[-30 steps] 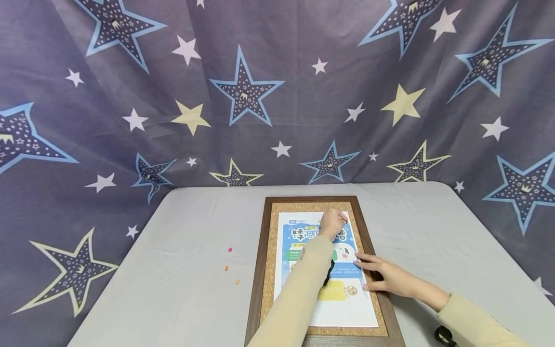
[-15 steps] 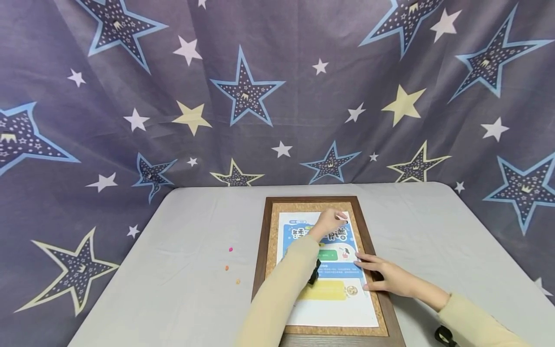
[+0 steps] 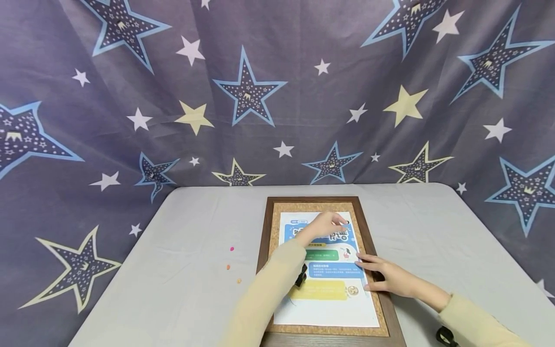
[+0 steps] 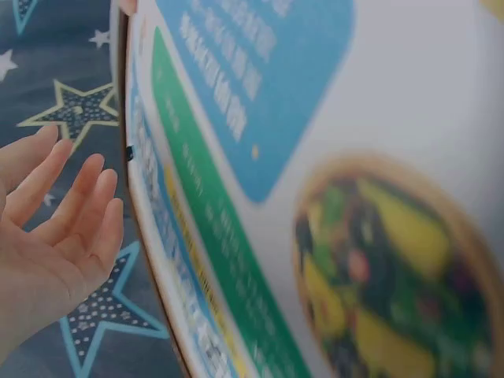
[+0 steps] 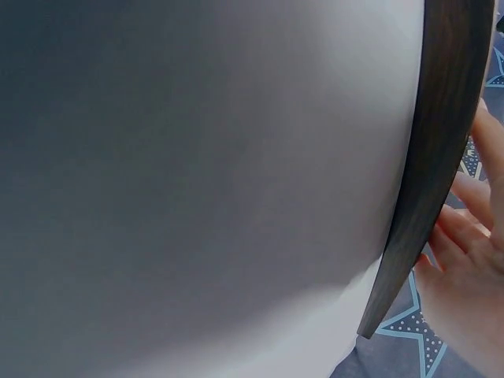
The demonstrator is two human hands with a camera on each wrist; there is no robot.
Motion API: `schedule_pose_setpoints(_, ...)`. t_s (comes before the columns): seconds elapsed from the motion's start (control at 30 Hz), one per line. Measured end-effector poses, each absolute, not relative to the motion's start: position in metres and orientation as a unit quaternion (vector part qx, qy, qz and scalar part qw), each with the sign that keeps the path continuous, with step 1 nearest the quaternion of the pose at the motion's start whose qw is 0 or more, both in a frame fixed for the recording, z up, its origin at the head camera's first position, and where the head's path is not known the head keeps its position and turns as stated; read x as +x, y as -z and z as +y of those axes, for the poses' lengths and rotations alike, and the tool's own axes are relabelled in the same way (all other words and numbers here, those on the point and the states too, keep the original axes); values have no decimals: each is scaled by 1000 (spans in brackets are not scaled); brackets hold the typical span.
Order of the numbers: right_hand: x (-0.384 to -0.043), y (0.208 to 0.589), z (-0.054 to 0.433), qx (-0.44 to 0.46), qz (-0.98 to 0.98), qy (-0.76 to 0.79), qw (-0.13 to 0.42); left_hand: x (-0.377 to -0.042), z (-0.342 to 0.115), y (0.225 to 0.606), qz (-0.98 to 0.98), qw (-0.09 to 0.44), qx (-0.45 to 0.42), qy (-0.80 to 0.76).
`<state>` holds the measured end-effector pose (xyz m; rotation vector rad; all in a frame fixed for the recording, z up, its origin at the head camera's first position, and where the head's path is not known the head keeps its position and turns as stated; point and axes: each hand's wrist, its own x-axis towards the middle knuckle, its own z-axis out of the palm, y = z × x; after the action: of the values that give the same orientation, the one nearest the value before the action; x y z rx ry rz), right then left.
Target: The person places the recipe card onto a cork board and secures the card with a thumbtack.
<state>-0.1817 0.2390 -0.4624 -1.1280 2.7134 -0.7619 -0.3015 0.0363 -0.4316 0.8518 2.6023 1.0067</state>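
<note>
A printed poster (image 3: 329, 315) in blue, green and yellow lies on a framed cork board (image 3: 284, 329). My left hand (image 3: 323, 226) is over the poster's upper part, its loosely bent fingers pointing toward a small black pushpin (image 3: 347, 222) at the upper right corner. In the left wrist view nothing sits between the fingers of this hand (image 4: 67, 220), and the black pushpin (image 4: 130, 153) shows at the board's far side. My right hand (image 3: 390, 277) rests across the frame's right side, its spread fingertips on the poster's right edge.
Left of the board, several small pins lie on the grey cloth of the table (image 3: 191, 270): a pink one (image 3: 231, 249), an orange one (image 3: 228, 267) and a light orange one (image 3: 239, 280). A star-patterned curtain (image 3: 277, 96) hangs behind the table.
My left hand has drawn slightly left, away from the black pushpin at the corner, and its forearm has swung left, uncovering more of the poster. The right hand stays in place.
</note>
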Motion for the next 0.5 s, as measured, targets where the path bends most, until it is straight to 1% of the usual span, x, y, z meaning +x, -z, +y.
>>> schedule_pose_setpoints(0.27,-181,462,239,-364,895,249,58,-293,11,419,862,154,298,-380)
schedule_pose_setpoints(0.5,-181,462,238,-363,896,249,60,-283,-13,412,864,159,307,-367)
